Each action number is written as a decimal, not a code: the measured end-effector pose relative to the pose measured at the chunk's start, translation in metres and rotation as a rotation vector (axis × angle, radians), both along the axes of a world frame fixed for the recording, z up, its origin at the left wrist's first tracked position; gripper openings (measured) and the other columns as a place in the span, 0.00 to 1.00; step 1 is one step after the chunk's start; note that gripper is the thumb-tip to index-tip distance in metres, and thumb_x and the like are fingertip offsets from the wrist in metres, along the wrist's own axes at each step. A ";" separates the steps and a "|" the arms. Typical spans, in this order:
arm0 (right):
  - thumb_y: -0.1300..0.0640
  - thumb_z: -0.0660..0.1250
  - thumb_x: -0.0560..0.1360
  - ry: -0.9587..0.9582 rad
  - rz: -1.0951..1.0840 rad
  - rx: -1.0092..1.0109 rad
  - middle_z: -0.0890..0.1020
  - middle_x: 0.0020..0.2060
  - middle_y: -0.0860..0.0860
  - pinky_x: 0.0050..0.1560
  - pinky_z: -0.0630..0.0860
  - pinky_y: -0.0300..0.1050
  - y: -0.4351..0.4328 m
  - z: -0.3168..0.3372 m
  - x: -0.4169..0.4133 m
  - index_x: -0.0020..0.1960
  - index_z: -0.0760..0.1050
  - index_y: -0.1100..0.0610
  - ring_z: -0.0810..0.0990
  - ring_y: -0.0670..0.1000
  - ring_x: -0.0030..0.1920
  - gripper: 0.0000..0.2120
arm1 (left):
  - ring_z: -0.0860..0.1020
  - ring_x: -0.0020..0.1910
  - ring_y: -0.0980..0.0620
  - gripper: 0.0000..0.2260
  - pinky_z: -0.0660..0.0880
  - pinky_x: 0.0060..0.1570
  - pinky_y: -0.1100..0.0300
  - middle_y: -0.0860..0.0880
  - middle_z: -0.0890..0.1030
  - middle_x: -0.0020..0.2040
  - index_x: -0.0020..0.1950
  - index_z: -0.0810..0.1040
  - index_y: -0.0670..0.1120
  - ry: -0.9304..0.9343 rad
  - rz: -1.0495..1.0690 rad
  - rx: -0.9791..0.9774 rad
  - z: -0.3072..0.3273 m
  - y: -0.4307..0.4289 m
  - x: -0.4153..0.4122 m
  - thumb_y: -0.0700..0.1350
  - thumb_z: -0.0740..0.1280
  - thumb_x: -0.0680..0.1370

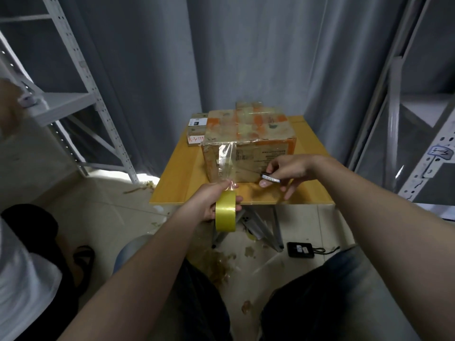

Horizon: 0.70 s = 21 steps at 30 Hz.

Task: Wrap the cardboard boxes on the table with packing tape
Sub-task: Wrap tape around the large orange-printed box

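Observation:
A worn cardboard box [248, 134] with orange print and earlier tape stands on the small yellow table [182, 178]. My left hand [211, 203] grips a yellow tape roll [225, 212] just off the table's near edge. A clear strip of tape [225, 163] runs from the roll up to the box's front face. My right hand [288, 172] holds a small cutter [270, 179] in front of the box, its tip pointing left toward the strip. A smaller box [197, 130] with a white label sits behind the big one on the left.
Grey metal shelving [73, 99] stands at the left and more shelving [418, 134] at the right, with grey curtains behind. Tape scraps [219, 264] and a black device [300, 249] lie on the floor under the table. Another person [27, 267] sits at my left.

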State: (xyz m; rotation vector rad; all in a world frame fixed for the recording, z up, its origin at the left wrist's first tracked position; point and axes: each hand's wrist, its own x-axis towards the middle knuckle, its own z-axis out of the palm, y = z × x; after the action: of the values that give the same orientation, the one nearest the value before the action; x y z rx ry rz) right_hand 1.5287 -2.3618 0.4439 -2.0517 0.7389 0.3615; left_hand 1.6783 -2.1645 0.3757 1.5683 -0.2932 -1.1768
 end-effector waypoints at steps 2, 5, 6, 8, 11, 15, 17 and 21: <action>0.50 0.82 0.69 -0.018 0.025 0.020 0.76 0.50 0.57 0.46 0.86 0.55 0.000 0.004 0.012 0.59 0.76 0.60 0.80 0.52 0.39 0.26 | 0.87 0.35 0.43 0.15 0.82 0.31 0.55 0.39 0.88 0.49 0.60 0.83 0.46 0.008 -0.019 0.004 -0.001 -0.001 0.002 0.56 0.65 0.84; 0.53 0.83 0.69 -0.028 0.055 0.040 0.80 0.46 0.57 0.45 0.86 0.52 -0.002 0.010 0.027 0.58 0.77 0.60 0.82 0.51 0.38 0.24 | 0.87 0.38 0.43 0.16 0.83 0.34 0.54 0.39 0.88 0.50 0.61 0.83 0.47 0.012 -0.035 0.010 -0.004 -0.001 0.006 0.57 0.66 0.84; 0.53 0.83 0.69 -0.038 0.063 0.041 0.81 0.42 0.56 0.45 0.86 0.51 -0.004 0.010 0.031 0.57 0.79 0.61 0.82 0.51 0.37 0.23 | 0.88 0.39 0.43 0.16 0.83 0.35 0.53 0.40 0.88 0.50 0.61 0.83 0.47 0.016 -0.038 0.010 -0.005 0.000 0.008 0.57 0.66 0.84; 0.53 0.83 0.69 -0.048 0.077 0.022 0.83 0.34 0.53 0.42 0.86 0.48 -0.007 0.010 0.034 0.55 0.82 0.62 0.82 0.50 0.34 0.20 | 0.88 0.41 0.43 0.16 0.84 0.36 0.53 0.40 0.88 0.51 0.62 0.83 0.47 0.028 -0.044 0.011 -0.006 0.001 0.010 0.57 0.66 0.84; 0.53 0.83 0.69 -0.051 0.101 -0.017 0.81 0.30 0.52 0.39 0.85 0.47 -0.013 0.009 0.036 0.49 0.84 0.62 0.79 0.48 0.30 0.17 | 0.88 0.41 0.43 0.16 0.83 0.35 0.53 0.40 0.88 0.51 0.62 0.83 0.47 0.041 -0.050 0.015 -0.006 0.001 0.011 0.56 0.66 0.84; 0.49 0.83 0.67 -0.046 0.135 -0.078 0.81 0.34 0.55 0.35 0.83 0.44 -0.017 0.008 0.038 0.43 0.85 0.60 0.77 0.47 0.29 0.16 | 0.88 0.41 0.42 0.15 0.83 0.35 0.53 0.40 0.88 0.51 0.61 0.83 0.47 0.032 -0.046 0.016 -0.007 -0.002 0.012 0.56 0.66 0.84; 0.48 0.84 0.67 -0.041 0.129 -0.088 0.82 0.33 0.55 0.33 0.82 0.43 -0.017 0.007 0.040 0.39 0.85 0.58 0.77 0.47 0.28 0.14 | 0.88 0.41 0.43 0.15 0.84 0.36 0.53 0.39 0.88 0.51 0.61 0.83 0.46 0.039 -0.042 0.015 -0.007 -0.003 0.012 0.55 0.66 0.84; 0.48 0.85 0.65 0.040 0.150 -0.137 0.83 0.32 0.56 0.33 0.83 0.45 -0.010 0.007 0.048 0.38 0.86 0.57 0.77 0.48 0.26 0.14 | 0.88 0.40 0.43 0.15 0.83 0.32 0.54 0.40 0.88 0.50 0.60 0.83 0.46 0.069 -0.075 0.064 -0.008 -0.002 0.010 0.55 0.65 0.85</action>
State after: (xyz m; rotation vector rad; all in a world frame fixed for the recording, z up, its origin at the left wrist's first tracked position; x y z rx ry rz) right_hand 1.5769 -2.3716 0.4505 -2.2424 0.6502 0.4485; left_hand 1.6882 -2.1668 0.3676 1.5796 -0.2738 -1.3071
